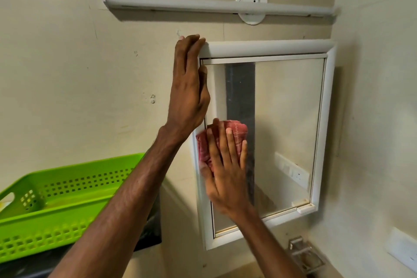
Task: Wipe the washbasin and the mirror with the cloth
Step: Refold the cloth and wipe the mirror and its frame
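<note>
**Wiping the lower left of a bathroom mirror**

Head view: A white-framed mirror (288,119) hangs on a cream wall, right of centre in the frame. The left hand (189,83) lies flat on the mirror's upper left corner, fingers straight, holding nothing, apparently steadying it. The right hand (225,165) presses a bunched red cloth (237,130) against the lower left of the glass, fingers straight and spread over the cloth rather than wrapped around it. A tube light (203,5) runs across the top. A green perforated basket (56,205) sits at lower left, a metal soap holder (302,253) at lower right. The mirror wipe looks underway, and the glass appears hazy across its right side. The washbasin is out of view, so its state cannot be told.
</note>
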Action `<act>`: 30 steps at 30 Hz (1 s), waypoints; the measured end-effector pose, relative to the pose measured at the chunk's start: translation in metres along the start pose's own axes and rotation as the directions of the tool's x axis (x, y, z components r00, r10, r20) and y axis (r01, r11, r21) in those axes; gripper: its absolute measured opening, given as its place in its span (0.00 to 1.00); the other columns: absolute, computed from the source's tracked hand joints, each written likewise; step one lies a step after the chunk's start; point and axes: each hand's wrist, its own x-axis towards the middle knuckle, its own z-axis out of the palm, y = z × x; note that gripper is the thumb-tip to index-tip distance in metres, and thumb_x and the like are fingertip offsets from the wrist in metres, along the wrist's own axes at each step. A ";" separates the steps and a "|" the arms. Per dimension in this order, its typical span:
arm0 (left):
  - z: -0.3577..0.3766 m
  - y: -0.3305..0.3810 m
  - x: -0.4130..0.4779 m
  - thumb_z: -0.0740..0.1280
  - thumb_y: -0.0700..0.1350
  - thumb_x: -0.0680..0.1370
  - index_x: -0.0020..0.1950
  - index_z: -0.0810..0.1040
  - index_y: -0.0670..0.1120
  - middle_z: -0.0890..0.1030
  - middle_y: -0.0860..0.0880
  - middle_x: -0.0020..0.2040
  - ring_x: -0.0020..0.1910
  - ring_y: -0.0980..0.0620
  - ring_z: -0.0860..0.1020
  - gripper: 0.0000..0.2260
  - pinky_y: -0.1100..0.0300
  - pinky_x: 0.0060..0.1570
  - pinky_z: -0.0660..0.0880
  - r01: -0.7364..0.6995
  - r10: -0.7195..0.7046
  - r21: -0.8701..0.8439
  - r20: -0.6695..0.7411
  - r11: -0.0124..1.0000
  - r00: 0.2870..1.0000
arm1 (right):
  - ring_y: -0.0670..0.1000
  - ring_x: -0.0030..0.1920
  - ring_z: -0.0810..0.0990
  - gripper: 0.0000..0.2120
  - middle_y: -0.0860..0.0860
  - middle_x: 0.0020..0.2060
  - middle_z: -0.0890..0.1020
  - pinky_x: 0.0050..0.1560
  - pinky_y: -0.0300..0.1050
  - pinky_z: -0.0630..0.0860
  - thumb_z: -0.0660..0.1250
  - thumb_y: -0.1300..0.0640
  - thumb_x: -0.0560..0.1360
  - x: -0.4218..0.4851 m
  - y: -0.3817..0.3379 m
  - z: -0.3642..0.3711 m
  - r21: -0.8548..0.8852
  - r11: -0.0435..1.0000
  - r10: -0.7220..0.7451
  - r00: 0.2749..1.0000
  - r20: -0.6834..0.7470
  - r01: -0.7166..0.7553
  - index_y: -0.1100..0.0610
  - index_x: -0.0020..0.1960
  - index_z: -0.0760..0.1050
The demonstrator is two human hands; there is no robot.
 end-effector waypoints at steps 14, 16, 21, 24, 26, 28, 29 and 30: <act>0.009 0.022 -0.017 0.58 0.33 0.77 0.81 0.52 0.38 0.47 0.37 0.81 0.81 0.37 0.43 0.33 0.43 0.79 0.51 0.046 -0.051 0.185 0.023 0.982 0.998 | 0.56 0.85 0.46 0.32 0.54 0.85 0.49 0.81 0.69 0.50 0.48 0.45 0.85 0.035 0.178 -0.049 0.098 0.895 0.446 0.870 -0.211 -0.435 0.54 0.86 0.46; 0.014 0.023 -0.018 0.59 0.35 0.78 0.81 0.51 0.37 0.47 0.36 0.81 0.81 0.35 0.43 0.32 0.41 0.78 0.52 0.048 -0.056 0.264 0.023 0.963 0.998 | 0.56 0.85 0.44 0.33 0.54 0.86 0.47 0.81 0.70 0.51 0.50 0.46 0.85 0.036 0.157 -0.042 0.118 0.875 0.485 0.848 -0.215 -0.470 0.53 0.86 0.43; 0.022 0.026 -0.023 0.59 0.43 0.79 0.82 0.50 0.39 0.47 0.37 0.81 0.80 0.33 0.44 0.33 0.41 0.77 0.52 0.058 -0.084 0.441 0.040 0.895 0.996 | 0.59 0.85 0.46 0.34 0.55 0.85 0.49 0.82 0.70 0.47 0.59 0.48 0.85 0.018 0.100 -0.021 0.004 0.999 0.048 0.993 -0.108 -0.048 0.54 0.86 0.49; 0.025 0.028 -0.034 0.56 0.46 0.81 0.82 0.50 0.42 0.47 0.38 0.82 0.80 0.34 0.44 0.31 0.41 0.77 0.52 0.055 -0.090 0.490 0.047 0.870 0.995 | 0.57 0.85 0.48 0.34 0.53 0.85 0.51 0.82 0.69 0.48 0.58 0.46 0.84 0.021 0.113 -0.027 -0.005 0.997 -0.079 0.994 -0.073 0.079 0.52 0.85 0.50; 0.027 0.029 -0.044 0.55 0.46 0.82 0.82 0.51 0.42 0.48 0.38 0.82 0.81 0.35 0.44 0.29 0.42 0.78 0.51 0.042 -0.082 0.513 0.056 0.857 0.995 | 0.58 0.85 0.48 0.33 0.54 0.85 0.53 0.82 0.70 0.49 0.57 0.47 0.84 0.027 0.130 -0.035 0.039 0.999 -0.009 0.995 -0.104 0.013 0.54 0.85 0.53; 0.028 0.028 -0.049 0.56 0.45 0.83 0.82 0.51 0.42 0.49 0.38 0.82 0.81 0.36 0.45 0.29 0.42 0.78 0.51 0.045 -0.081 0.512 0.049 0.858 0.996 | 0.58 0.85 0.49 0.32 0.55 0.85 0.53 0.82 0.70 0.49 0.56 0.49 0.83 0.031 0.158 -0.045 0.084 0.991 0.118 0.981 -0.156 -0.106 0.56 0.85 0.54; 0.028 0.028 -0.049 0.56 0.45 0.83 0.82 0.52 0.41 0.49 0.39 0.82 0.81 0.36 0.45 0.29 0.42 0.78 0.51 0.049 -0.081 0.506 0.042 0.861 0.996 | 0.57 0.85 0.48 0.32 0.55 0.85 0.53 0.82 0.69 0.49 0.55 0.50 0.83 0.032 0.175 -0.050 0.105 0.979 0.189 0.965 -0.183 -0.172 0.57 0.85 0.54; 0.027 0.028 -0.049 0.56 0.44 0.83 0.82 0.52 0.41 0.49 0.39 0.82 0.81 0.36 0.45 0.29 0.41 0.78 0.51 0.052 -0.081 0.500 0.036 0.865 0.996 | 0.56 0.85 0.48 0.32 0.54 0.85 0.52 0.82 0.69 0.49 0.54 0.49 0.84 0.032 0.191 -0.055 0.122 0.963 0.261 0.943 -0.205 -0.240 0.56 0.85 0.52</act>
